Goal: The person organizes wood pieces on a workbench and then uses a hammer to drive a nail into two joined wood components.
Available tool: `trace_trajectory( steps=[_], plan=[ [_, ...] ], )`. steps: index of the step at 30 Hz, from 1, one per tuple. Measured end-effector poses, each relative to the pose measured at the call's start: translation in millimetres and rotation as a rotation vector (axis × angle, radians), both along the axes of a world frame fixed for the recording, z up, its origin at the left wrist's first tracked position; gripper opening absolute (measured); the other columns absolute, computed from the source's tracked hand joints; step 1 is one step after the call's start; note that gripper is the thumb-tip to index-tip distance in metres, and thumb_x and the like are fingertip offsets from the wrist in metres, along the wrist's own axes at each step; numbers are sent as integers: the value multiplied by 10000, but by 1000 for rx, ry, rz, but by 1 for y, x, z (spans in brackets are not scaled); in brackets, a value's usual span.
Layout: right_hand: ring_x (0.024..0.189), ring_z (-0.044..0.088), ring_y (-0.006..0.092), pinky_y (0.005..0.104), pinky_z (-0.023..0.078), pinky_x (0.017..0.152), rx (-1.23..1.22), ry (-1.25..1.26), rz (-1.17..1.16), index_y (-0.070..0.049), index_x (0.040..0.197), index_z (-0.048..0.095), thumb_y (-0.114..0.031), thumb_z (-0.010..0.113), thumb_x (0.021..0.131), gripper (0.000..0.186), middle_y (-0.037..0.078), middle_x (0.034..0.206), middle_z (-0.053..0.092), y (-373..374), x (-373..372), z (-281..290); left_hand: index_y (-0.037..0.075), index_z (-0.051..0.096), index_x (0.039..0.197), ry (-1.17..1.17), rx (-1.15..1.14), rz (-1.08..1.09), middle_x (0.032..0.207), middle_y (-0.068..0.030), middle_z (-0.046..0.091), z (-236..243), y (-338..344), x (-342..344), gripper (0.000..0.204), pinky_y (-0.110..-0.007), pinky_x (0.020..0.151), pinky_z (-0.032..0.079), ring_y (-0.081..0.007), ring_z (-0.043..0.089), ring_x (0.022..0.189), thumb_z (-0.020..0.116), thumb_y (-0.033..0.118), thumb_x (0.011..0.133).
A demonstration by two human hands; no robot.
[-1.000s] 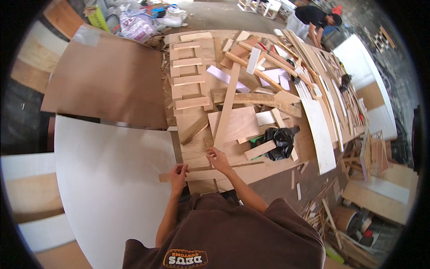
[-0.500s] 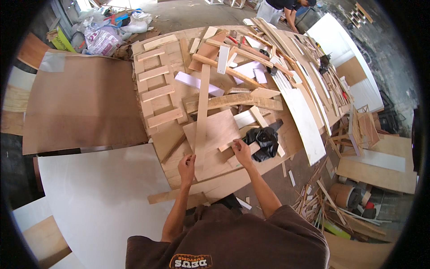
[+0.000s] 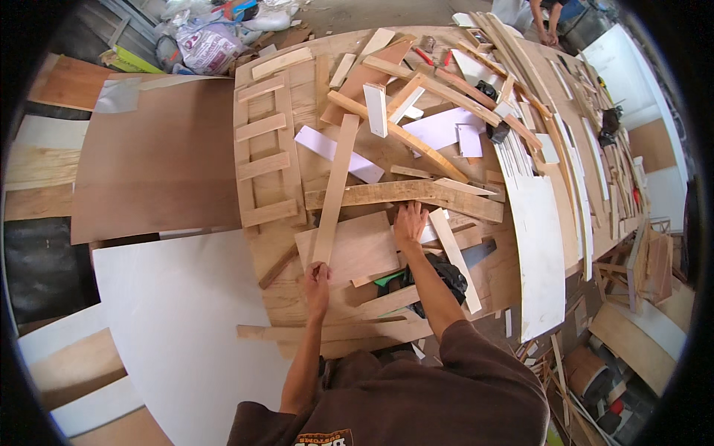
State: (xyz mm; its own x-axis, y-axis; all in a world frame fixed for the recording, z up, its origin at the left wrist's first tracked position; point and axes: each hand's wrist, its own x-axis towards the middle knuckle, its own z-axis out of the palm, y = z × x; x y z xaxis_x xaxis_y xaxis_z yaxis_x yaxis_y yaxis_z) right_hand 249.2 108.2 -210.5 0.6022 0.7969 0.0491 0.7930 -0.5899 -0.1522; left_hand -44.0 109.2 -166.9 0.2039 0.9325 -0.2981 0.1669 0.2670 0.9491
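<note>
My left hand (image 3: 318, 281) pinches the near end of a long, flat wooden strip (image 3: 338, 178), which slants away from me over the workbench. Beneath the strip lies a reddish plywood panel (image 3: 364, 249). My right hand (image 3: 409, 224) reaches forward past the panel's right edge, fingers stretched out and somewhat apart. Its fingertips are at the near side of a long, rough wooden beam (image 3: 372, 194); whether they touch it I cannot tell. Below the right forearm sits a black plastic bag (image 3: 446, 279), partly covered, and a pale batten (image 3: 455, 260) lies just right of it.
A ladder-like wooden frame (image 3: 268, 165) lies on the bench's left. Lilac boards (image 3: 442, 128) and scattered offcuts fill the far middle. Long white panels (image 3: 539, 253) run along the right. A large white sheet (image 3: 178, 312) stands at left. Another person's hands (image 3: 548, 36) show far right.
My right hand has moved forward from the small wood pieces by the black bag to the rough beam. My left hand still holds the strip. The view has shifted.
</note>
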Motion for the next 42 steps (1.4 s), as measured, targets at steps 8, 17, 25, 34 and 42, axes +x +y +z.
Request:
trace_trajectory(
  steps=[8,17,25,34,42],
  plan=[
    [1143,591,306,469,443,957,147,88,89,-78,960,719,-86,673,807,159,124,1062,653,-2,29,22,34,627,1104,399,224,-8,1251,-158,602,25,40,15,215,-410,986,432,-273,548,1163,609,231,1021],
    [836,647,358,428,527,752,108,631,177,-25,1002,685,-111,764,770,260,173,944,614,-64,56,136,127,701,1082,828,250,-160,1457,-212,470,-34,70,-53,245,-567,1122,236,-395,374,1393,662,337,961],
    [802,682,359,441,528,715,225,768,119,-28,996,639,-220,773,856,273,181,892,698,-47,-99,134,168,726,1079,813,421,-358,1450,-195,482,-49,73,-116,196,-563,1110,271,-410,434,1342,693,255,906],
    [1323,439,346,525,350,1055,69,289,525,21,1180,582,-332,585,982,405,177,1312,555,28,-246,42,158,660,1105,813,702,-657,1281,-192,518,-30,86,-168,225,-521,970,440,-389,516,1185,644,104,887],
    [1359,401,349,517,333,1083,-91,259,326,29,1206,581,-374,545,988,460,180,1359,527,8,-238,52,129,608,1019,578,569,-815,1030,-198,515,17,116,-182,123,-504,673,536,-410,645,795,611,92,901]
  ],
)
